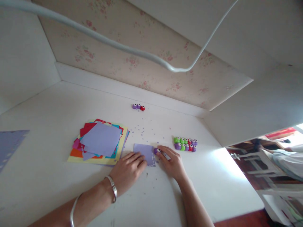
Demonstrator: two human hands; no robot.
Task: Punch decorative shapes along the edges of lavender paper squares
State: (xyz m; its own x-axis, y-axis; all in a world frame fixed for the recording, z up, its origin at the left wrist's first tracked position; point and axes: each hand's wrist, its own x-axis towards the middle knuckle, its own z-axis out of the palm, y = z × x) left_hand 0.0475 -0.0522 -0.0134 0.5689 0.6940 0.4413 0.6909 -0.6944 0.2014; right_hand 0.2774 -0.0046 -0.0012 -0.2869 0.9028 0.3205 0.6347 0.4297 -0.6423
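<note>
My left hand lies flat, fingers stretched out, pressing on the near left part of a small lilac paper square on the white table. My right hand is closed around a small purple paper punch set at the square's right edge. The square's near edge shows a row of small punched holes. Tiny lilac paper dots lie scattered on the table behind the square.
A stack of coloured paper sheets lies left of the square. A cluster of several green, purple and red punches stands to the right. Three more punches sit by the back wall. A lilac sheet lies far left.
</note>
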